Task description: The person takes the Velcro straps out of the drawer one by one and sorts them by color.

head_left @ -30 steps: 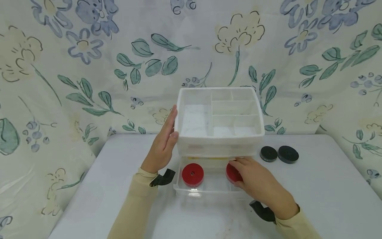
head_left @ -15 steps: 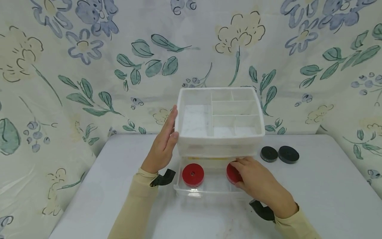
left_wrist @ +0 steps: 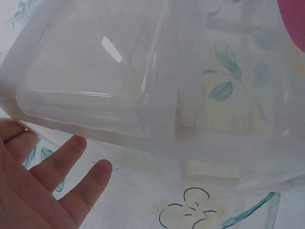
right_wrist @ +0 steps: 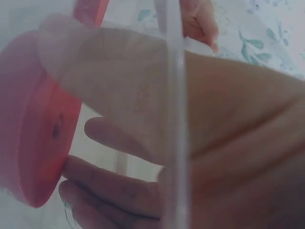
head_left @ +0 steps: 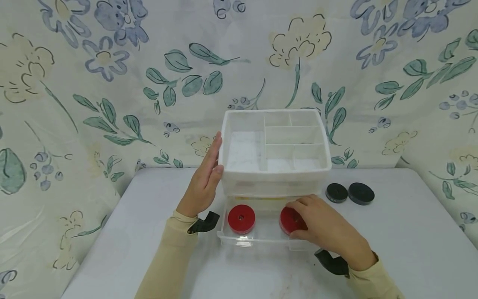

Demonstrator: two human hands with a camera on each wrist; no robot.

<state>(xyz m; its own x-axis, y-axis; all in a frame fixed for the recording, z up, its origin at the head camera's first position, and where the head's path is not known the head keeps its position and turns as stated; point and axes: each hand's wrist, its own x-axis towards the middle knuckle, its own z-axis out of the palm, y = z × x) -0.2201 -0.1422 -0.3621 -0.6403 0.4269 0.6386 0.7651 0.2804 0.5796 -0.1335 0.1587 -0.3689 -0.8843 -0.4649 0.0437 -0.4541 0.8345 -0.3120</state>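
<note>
Right grip [head_left: 328, 228] pinches red disc [head_left: 292, 220] at three o'clock in drawer [head_left: 267, 226], best kept level; straight-fingered left grip [head_left: 201, 187] rests against organizer [head_left: 272, 183] at nine.

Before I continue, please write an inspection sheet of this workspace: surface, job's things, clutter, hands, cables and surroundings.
Surface: white table, faint marks near the front.
Job's things: white organizer, clear drawer open; left red disc and right red disc inside.
Clutter: smaller black disc and larger black disc beside the organizer.
Hands: left hand touches organizer's side; right hand holds right red disc.
Cables: nothing seen.
Surroundings: floral sheeting behind and at both sides.
</note>
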